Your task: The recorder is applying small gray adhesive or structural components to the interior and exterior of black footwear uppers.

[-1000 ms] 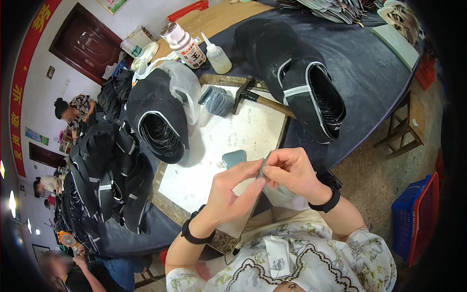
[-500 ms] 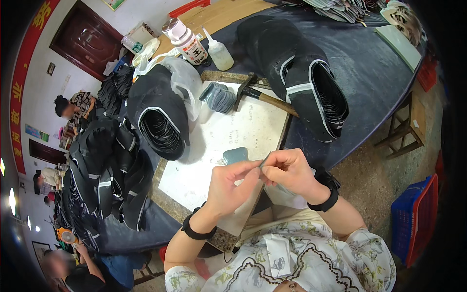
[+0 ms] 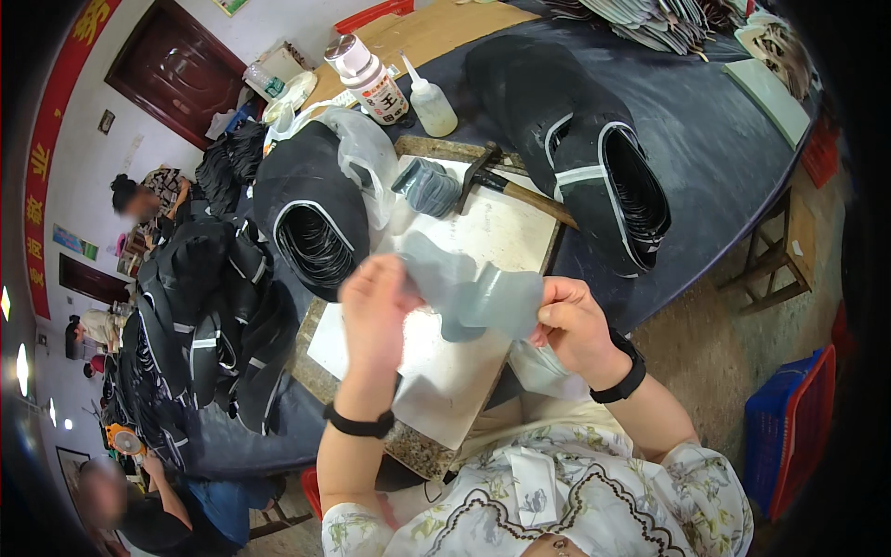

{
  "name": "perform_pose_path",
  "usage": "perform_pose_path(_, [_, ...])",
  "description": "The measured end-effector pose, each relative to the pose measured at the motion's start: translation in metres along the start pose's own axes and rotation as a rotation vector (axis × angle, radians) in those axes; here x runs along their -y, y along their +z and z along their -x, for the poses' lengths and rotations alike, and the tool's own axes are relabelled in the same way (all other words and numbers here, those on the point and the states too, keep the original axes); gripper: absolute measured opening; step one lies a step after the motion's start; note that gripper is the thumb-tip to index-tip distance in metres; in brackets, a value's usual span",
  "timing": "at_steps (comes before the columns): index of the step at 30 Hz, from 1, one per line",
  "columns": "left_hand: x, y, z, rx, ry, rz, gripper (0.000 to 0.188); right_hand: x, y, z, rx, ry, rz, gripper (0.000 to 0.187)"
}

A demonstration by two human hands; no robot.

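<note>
My right hand point(image 3: 574, 320) pinches the edge of a grey-blue patch point(image 3: 516, 302), thin, flexible and slightly shiny. Motion blurs my left hand point(image 3: 376, 302), whose fingers are closed at the edge of a thin greyish sheet point(image 3: 434, 266). Patch and sheet overlap or meet between the hands, above the white board point(image 3: 445, 408); I cannot tell whether they are still joined. At the board's far side lies a stack of similar grey patches point(image 3: 427, 187). Beside that stack rests a hammer point(image 3: 520, 197) with a wooden handle.
Stacked black shoe uppers with pale trim point(image 3: 320, 241) flank the board, with another stack point(image 3: 613, 186) at right. More black uppers point(image 3: 204, 316) pile up at left. A squeeze bottle point(image 3: 432, 104) and a white can point(image 3: 376, 88) stand behind. Blue and red baskets point(image 3: 789, 427) sit at right.
My hands have moved apart from a close pinch on one small grey piece. A patch and a thin sheet now spread between them, and my left hand has shifted left and up.
</note>
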State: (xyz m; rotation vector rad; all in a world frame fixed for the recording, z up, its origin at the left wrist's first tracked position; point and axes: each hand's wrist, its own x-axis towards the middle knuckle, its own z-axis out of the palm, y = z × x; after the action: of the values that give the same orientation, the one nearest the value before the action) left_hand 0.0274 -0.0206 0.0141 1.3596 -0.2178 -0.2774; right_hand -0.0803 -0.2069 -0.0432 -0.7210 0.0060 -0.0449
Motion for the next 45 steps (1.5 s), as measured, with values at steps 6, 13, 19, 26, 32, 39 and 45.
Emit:
perform_pose_path(6, [-0.018, -0.020, -0.027, -0.123, 0.191, -0.075, 0.009, -0.019, -0.024, -0.019, -0.009, -0.191, 0.547, 0.019])
perform_pose_path(13, [-0.027, 0.034, 0.026, 0.279, 0.483, -0.830, 0.010, -0.001, 0.033, -0.012, -0.081, -0.650, 0.717, 0.043])
perform_pose_path(19, [-0.017, 0.100, 0.012, 0.500, 0.685, -0.760, 0.010, 0.038, -0.016, 0.047, -0.237, -0.206, 0.487, 0.018])
perform_pose_path(26, [0.073, 0.193, -0.001, 0.636, 1.460, -1.283, 0.012, 0.061, -0.069, 0.099, -0.683, -0.617, 0.140, 0.012])
perform_pose_path(32, [-0.007, 0.219, -0.023, 0.781, 0.817, -0.895, 0.013, 0.072, -0.075, 0.115, -0.695, -0.634, 0.223, 0.012])
perform_pose_path(39, [-0.108, 0.139, -0.027, 0.285, 0.753, -0.725, 0.016, 0.089, -0.029, 0.082, -0.454, -0.430, 0.485, 0.009])
perform_pose_path(45, [-0.038, 0.055, 0.032, 0.564, 0.015, -0.290, 0.025, 0.058, 0.038, 0.021, 0.078, -0.150, 0.610, 0.009])
